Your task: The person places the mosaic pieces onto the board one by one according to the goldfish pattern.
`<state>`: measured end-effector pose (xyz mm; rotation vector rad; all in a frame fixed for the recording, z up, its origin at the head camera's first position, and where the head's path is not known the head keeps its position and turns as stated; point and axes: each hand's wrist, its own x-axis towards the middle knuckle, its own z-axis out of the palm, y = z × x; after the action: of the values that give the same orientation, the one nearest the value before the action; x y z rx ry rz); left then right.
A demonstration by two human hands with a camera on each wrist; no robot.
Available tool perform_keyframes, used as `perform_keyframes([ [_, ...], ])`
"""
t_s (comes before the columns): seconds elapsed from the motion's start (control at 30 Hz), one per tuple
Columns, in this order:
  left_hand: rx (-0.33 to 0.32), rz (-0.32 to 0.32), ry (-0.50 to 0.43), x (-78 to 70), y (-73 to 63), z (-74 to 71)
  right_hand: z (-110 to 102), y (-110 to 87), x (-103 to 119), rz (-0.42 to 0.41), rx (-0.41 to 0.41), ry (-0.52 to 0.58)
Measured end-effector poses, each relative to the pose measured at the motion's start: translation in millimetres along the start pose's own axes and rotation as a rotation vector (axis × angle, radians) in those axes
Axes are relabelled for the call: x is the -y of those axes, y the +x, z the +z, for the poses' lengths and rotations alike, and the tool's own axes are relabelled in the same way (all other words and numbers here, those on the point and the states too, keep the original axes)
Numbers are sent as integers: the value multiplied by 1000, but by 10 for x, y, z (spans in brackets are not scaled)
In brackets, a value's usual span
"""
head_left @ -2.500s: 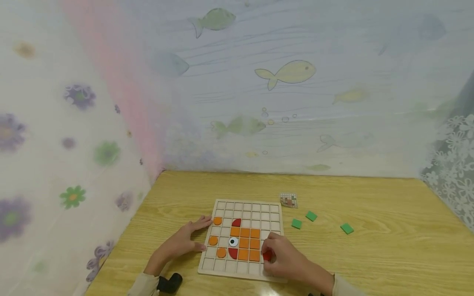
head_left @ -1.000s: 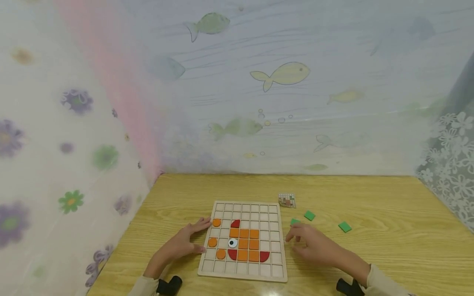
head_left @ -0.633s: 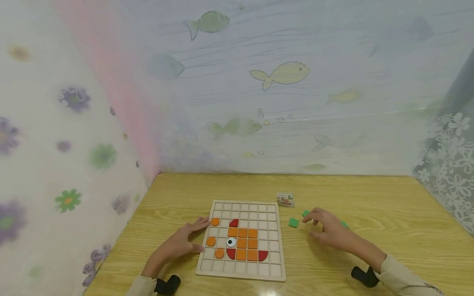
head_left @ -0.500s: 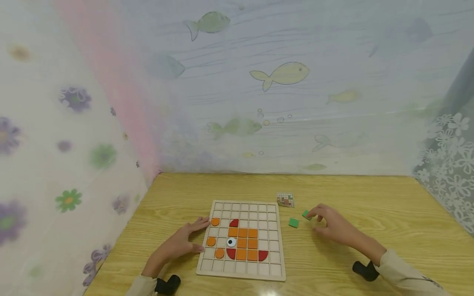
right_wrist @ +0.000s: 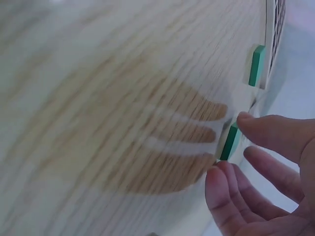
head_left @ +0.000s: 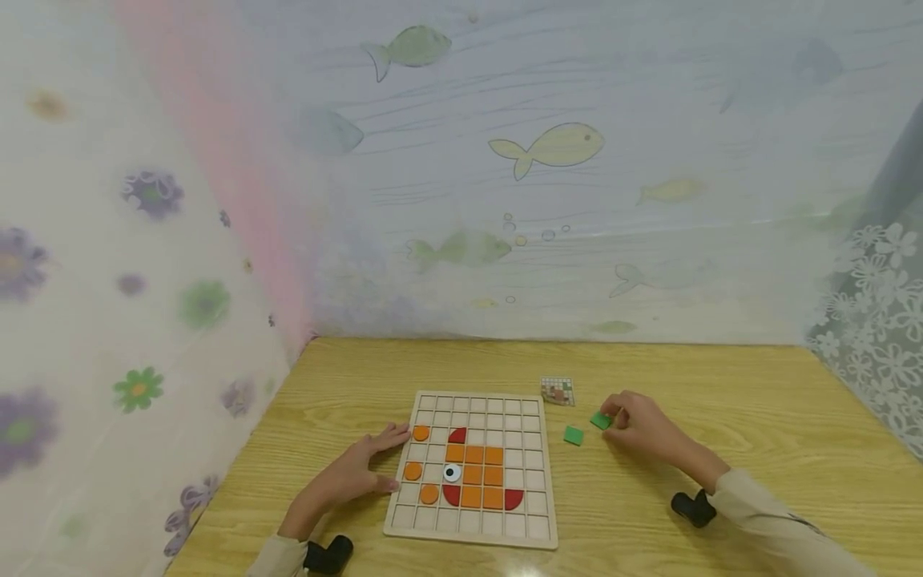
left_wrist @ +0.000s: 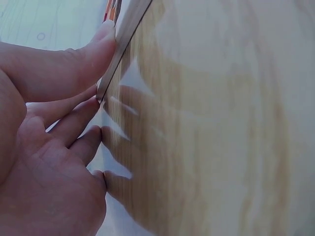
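Observation:
A wooden grid board (head_left: 469, 525) lies on the table with orange square tiles (head_left: 493, 476), orange discs (head_left: 413, 471), red quarter-round pieces (head_left: 513, 499) and a white eye disc (head_left: 452, 473) in its cells. My left hand (head_left: 353, 474) rests along the board's left edge, fingers extended, thumb at the rim in the left wrist view. To the right of the board, my right hand (head_left: 645, 426) pinches a green square tile (right_wrist: 230, 141) between thumb and fingertips, down at the tabletop. A second green tile (head_left: 573, 435) lies between that hand and the board. Another green tile is hidden behind the right hand.
A small card (head_left: 558, 390) with a printed grid picture lies just past the board's upper right corner. The wood-grain table (head_left: 721, 385) meets a fabric wall (head_left: 548, 304) with fish at the back and a flowered one (head_left: 166, 320) on the left.
The right hand set a red quarter-round piece in the board's lower right, let go, moved right and up to the green tiles, and took hold of one. The left hand stayed at the board's edge.

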<state>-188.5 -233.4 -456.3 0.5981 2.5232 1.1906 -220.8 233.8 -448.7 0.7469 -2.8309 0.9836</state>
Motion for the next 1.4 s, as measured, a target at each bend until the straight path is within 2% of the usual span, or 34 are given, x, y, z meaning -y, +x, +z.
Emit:
perform_keyframes([
  [0.47,1,-17,18,31,10,10,55,111,-40,50,8,7],
  [0.97,7,17,17,46,11,2,35,163,-72,13,26,45],
  [1.17,8,18,30,54,14,2,66,173,-80,-19,1,50],
  [1.4,12,41,0,30,7,8,106,194,-81,-65,-9,95],
])
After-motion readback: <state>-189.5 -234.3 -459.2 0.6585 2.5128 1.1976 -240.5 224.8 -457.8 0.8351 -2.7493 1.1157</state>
